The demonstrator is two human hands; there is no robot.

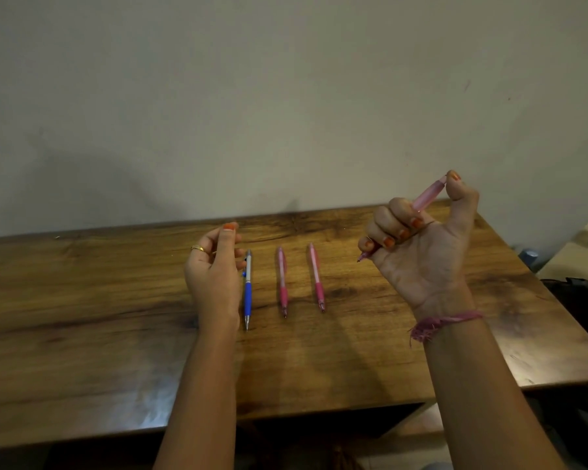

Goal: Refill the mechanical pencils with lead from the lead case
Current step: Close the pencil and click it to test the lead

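1. Writing, brands, labels: none legible on any pencil at this view; barrels too small and soft to read.
2. Held pink pencil (421,201): translucent pink barrel, raised above the table (82,317) at the right; long axis slanted, cap end up and to the right, tip end down and to the left, tip showing just below the little finger.
3. Right hand (421,245): palm toward the camera, four fingers curled round the held pink pencil's lower barrel; thumb bent over the cap end, touching it; pink thread band on the wrist.
4. Left hand (214,273): hovering above the table just left of the blue pencil, fingers loosely curled, thumb raised; whether anything small sits between the fingertips cannot be told; gold ring on one finger.
5. Blue pencil (248,290): flat on the table, silver upper barrel, blue grip; long axis running away from the person, tip toward the near edge, cap toward the wall; partly overlapped by the left hand.
6. Middle pink pencil (282,283): flat on the table, parallel to the blue pencil, tip toward the near edge; darker pink grip low on the barrel.
7. Right pink pencil (316,278): flat on the table, near the middle pink pencil but apart, slightly canted, tip toward the near edge.
8. Table: dark-grained wood, set against a plain wall.
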